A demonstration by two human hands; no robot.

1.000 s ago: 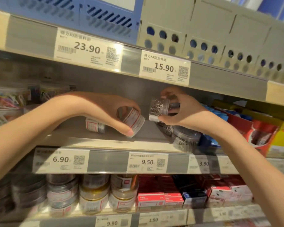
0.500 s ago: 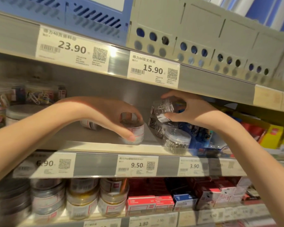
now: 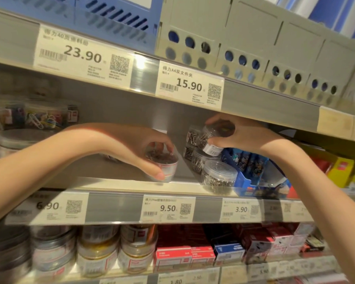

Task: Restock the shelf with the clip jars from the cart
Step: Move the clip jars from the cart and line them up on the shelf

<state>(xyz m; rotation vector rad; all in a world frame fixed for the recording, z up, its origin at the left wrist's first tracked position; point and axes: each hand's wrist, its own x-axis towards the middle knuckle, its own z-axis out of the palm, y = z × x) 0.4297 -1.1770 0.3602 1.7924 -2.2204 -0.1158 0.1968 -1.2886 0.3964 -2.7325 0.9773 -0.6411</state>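
Note:
My left hand (image 3: pixel 143 148) grips a small clear clip jar (image 3: pixel 166 167) with a red-and-white label, standing upright on the middle shelf (image 3: pixel 115 184) near its front edge. My right hand (image 3: pixel 240 134) holds a second clear jar of silver clips (image 3: pixel 208 140), tilted, just under the upper shelf and above a stack of like jars (image 3: pixel 199 158). A larger round jar of silver clips (image 3: pixel 218 177) stands at the shelf front below it. The cart is out of view.
Tubs of coloured clips (image 3: pixel 39 117) fill the shelf's left end. A blue tray (image 3: pixel 252 171) and red and yellow packs (image 3: pixel 340 171) sit to the right. Grey file boxes (image 3: pixel 254 50) stand on the upper shelf. Jars (image 3: pixel 96 251) and red boxes (image 3: pixel 182 251) line the lower shelf.
My left hand has turned its tilted jar upright and set it down on the shelf. My right hand has lifted its jar a little higher over the stack.

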